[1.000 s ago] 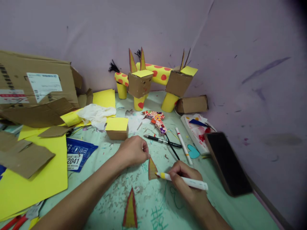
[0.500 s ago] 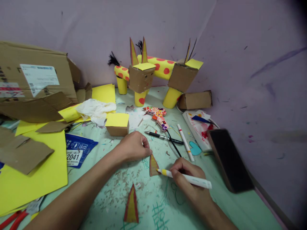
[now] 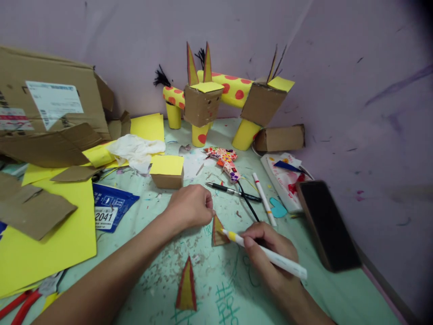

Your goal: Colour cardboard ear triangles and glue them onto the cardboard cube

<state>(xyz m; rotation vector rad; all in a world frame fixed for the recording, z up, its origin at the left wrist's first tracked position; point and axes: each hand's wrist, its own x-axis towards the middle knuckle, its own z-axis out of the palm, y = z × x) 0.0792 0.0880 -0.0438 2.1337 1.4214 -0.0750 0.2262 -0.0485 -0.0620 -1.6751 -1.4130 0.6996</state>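
Note:
My right hand (image 3: pixel 270 253) grips a white-barrelled yellow marker (image 3: pixel 280 262), its tip touching a small cardboard triangle (image 3: pixel 219 234) that lies on the table. This triangle has a reddish edge and is partly coloured yellow. With fingers closed, my left hand (image 3: pixel 192 205) pinches or presses the triangle's upper point; the exact contact is partly hidden. Nearer to me lies a second cardboard triangle (image 3: pixel 186 286), yellow inside a red border. A small cardboard box (image 3: pixel 167 178) with a yellow paper top sits just beyond my left hand.
Two cardboard-and-yellow-paper animals (image 3: pixel 203 106) (image 3: pixel 264 104) stand against the wall. A floral glue gun (image 3: pixel 225 162), black pen (image 3: pixel 233 192), white marker (image 3: pixel 264 198) and phone (image 3: pixel 328 225) lie right of centre. Yellow sheets (image 3: pixel 74 234), a large carton (image 3: pixel 50 99) and red-handled pliers (image 3: pixel 30 300) are left.
The marker's tip has shifted slightly upward on the triangle, and its back end has swung a little right and down. My left hand stays at the triangle's point. The camera view has shifted slightly.

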